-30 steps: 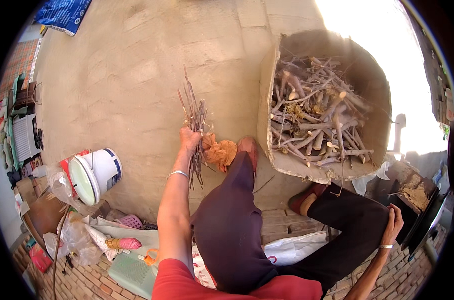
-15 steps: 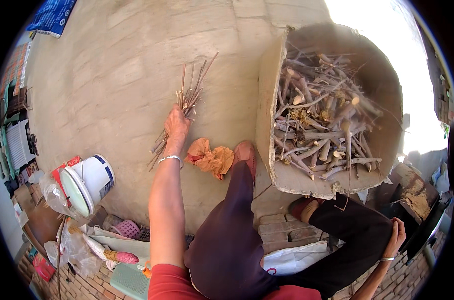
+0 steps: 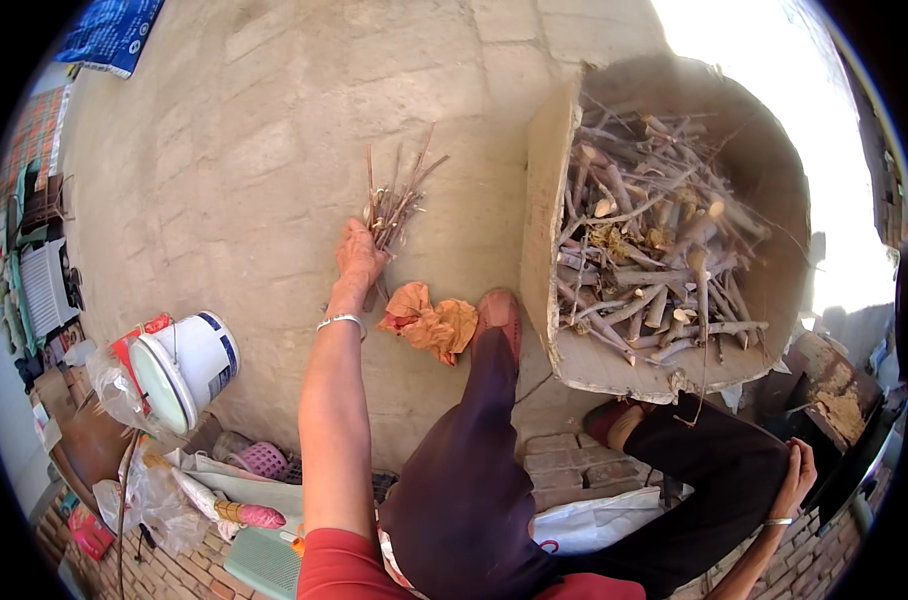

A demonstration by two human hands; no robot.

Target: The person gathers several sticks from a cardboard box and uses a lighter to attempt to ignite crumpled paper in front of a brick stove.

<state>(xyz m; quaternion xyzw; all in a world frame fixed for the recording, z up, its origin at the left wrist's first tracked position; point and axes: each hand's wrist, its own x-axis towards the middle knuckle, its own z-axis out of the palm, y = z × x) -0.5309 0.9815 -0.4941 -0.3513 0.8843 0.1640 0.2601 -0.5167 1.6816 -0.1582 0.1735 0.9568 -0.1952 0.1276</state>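
My left hand (image 3: pixel 361 255) is closed round a bundle of thin twigs (image 3: pixel 398 208), low over the pale floor. Most of the twig tips fan out beyond my fist; a few ends show beside my wrist. Close to that wrist lies a crumpled orange-brown piece (image 3: pixel 434 328), paper or cloth, just left of my shoe (image 3: pixel 498 318). My right hand (image 3: pixel 798 472) lies on my right knee, its fingers stretched along the dark trousers and holding nothing. In front of that knee stands a worn cardboard box (image 3: pixel 546 240) filled with cut sticks (image 3: pixel 654 275).
On the left a white bucket (image 3: pixel 206 350) with a pale lid leans over beside clear plastic bags (image 3: pixel 159 510). A pink basket (image 3: pixel 262 460) and a light green plastic piece (image 3: pixel 264 562) lie near my left side. At upper left is a blue printed sack (image 3: pixel 114 35).
My left hand has come slightly nearer with the twigs. The bundle has turned, so its lower ends have swung from the left of my wrist to its right. My right hand stays on the knee.
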